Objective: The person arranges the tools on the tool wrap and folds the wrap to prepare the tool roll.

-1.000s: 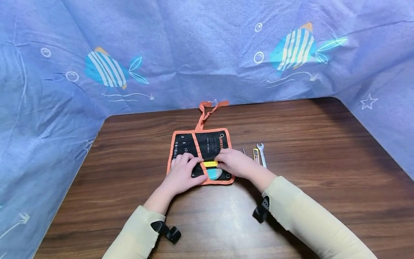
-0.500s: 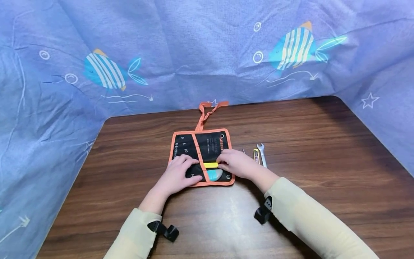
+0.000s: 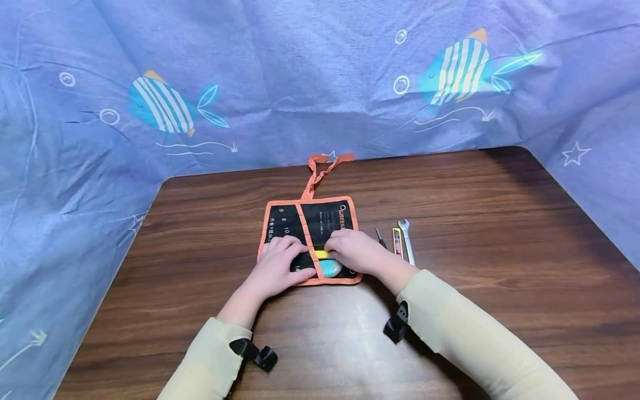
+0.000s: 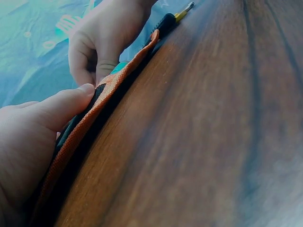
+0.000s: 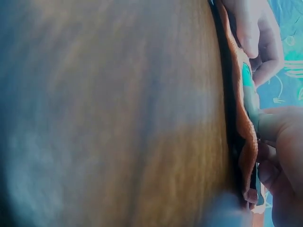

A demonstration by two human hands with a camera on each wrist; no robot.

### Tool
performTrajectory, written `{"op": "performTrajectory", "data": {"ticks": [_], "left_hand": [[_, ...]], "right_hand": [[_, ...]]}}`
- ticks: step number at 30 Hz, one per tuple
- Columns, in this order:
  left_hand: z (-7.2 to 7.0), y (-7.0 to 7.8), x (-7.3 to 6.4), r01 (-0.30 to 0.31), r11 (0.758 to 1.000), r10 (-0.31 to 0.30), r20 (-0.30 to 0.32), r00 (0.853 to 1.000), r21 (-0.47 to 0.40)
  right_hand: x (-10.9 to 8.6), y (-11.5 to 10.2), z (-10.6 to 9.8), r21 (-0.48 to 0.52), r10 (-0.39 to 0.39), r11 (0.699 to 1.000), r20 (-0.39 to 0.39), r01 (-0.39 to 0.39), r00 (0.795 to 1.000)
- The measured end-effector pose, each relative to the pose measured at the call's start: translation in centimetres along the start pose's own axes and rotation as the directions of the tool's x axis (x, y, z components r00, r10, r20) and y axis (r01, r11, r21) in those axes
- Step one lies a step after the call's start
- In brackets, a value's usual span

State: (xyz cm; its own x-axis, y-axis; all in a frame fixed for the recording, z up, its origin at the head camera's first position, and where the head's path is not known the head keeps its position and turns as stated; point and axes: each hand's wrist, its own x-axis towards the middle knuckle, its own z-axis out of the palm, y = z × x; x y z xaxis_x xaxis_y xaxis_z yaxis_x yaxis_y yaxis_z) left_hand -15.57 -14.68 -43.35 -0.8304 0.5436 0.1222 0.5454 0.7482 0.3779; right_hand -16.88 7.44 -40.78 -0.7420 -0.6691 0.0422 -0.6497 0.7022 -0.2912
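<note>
A black tool pouch (image 3: 325,214) with orange trim lies flat on the table in the head view. From one of its pockets sticks out a yellow-handled tool (image 3: 321,254), its kind unclear; the fingers of my right hand (image 3: 357,253) pinch its outer end and cover part of it. Just below, a teal-and-grey rounded tool (image 3: 330,269) sits in the neighbouring pocket. My left hand (image 3: 277,264) rests on the pouch's left part, thumb and index finger at the orange pocket edge. In the left wrist view its thumb (image 4: 71,104) presses near the orange border.
To the right of the pouch lie an open-end wrench (image 3: 407,241), a yellow-and-black labelled item (image 3: 397,241) and a thin dark pointed tool (image 3: 380,238). Orange tie straps (image 3: 315,178) extend toward the table's far edge. A blue fish-patterned cloth (image 3: 320,83) hangs behind.
My right hand has moved slightly left along the yellow-handled tool, and less of that tool shows. The left hand has shifted slightly left from its place a second ago.
</note>
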Motion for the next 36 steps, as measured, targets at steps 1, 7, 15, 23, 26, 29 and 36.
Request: {"op": "performTrajectory", "data": {"ticks": [1,7,15,23,26,29,36], "left_hand": [[0.0,0.0,0.0,0.006,1.000,-0.006,-0.001,1.000,-0.004],[0.1,0.4,0.1,0.031,1.000,-0.031,0.016,0.999,0.007],[0.1,0.9,0.3,0.131,0.986,-0.126,-0.056,0.991,0.100],[0.7,1.4,1.3,0.211,0.964,-0.204,-0.058,0.977,0.164],[0.8,1.5,1.5,0.231,0.952,-0.222,-0.066,0.973,0.201],[0.8,1.4,1.5,0.236,0.948,-0.228,-0.064,0.972,0.214],[0.7,1.4,1.5,0.217,0.953,-0.215,-0.034,0.976,0.214]], "right_hand": [[0.0,0.1,0.1,0.018,0.008,1.000,0.002,-0.008,1.000],[-1.1,1.1,0.3,0.157,0.067,0.985,0.009,-0.068,0.998],[-5.7,3.6,-1.3,0.216,0.180,0.965,-0.144,-0.147,0.973],[-8.8,6.0,-1.7,0.201,0.303,0.941,-0.150,-0.271,0.941],[-9.1,6.3,-1.2,0.220,0.324,0.931,-0.129,-0.292,0.937],[-9.4,6.6,-0.7,0.250,0.346,0.919,-0.137,-0.305,0.928],[-9.9,6.9,-0.1,0.309,0.381,0.901,-0.227,-0.305,0.896]]}}
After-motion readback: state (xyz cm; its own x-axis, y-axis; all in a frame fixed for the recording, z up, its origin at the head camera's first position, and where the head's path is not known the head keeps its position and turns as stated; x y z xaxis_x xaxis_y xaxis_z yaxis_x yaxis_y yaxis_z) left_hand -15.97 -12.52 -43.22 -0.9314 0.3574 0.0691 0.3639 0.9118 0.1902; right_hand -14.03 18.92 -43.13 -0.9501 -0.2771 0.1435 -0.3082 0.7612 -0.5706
